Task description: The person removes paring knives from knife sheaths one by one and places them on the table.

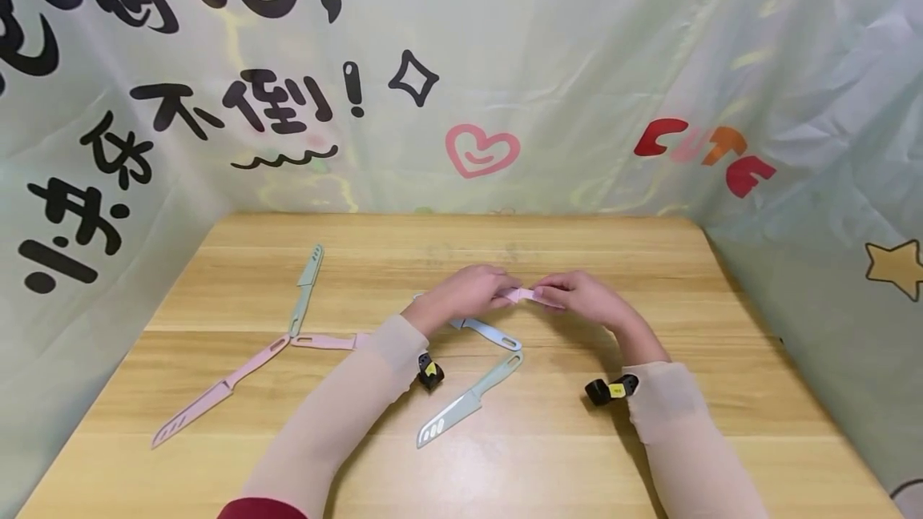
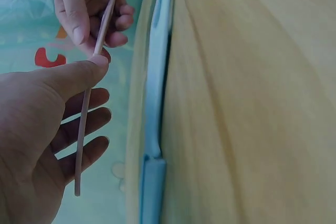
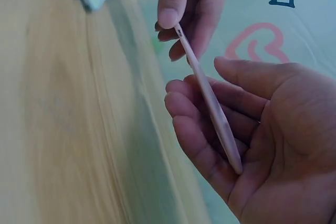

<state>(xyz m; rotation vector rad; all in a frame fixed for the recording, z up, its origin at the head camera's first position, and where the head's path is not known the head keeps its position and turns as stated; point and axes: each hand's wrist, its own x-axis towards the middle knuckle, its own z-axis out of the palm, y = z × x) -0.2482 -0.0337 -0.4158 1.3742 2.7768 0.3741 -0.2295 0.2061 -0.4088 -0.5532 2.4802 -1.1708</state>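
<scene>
Between my two hands a slim pink knife (image 1: 530,295) is held up above the far part of the table. My left hand (image 1: 472,291) pinches it between thumb and fingers near its middle and covers the blade in the head view. The handle lies along the loosely bent fingers of my right hand (image 3: 252,124), whose thumb stands apart from it in the right wrist view. Below the left hand a blue knife (image 1: 493,335) rests on the table, its blade partly hidden. Its handle end is close to that of a grey-green knife (image 1: 461,411).
On the left of the wooden table (image 1: 577,463), a small green knife (image 1: 306,291), a pink knife (image 1: 191,415) and another pink knife (image 1: 324,341) meet at their handle ends. My left sleeve hides the last one's blade. Printed cloth walls (image 1: 577,38) enclose the table.
</scene>
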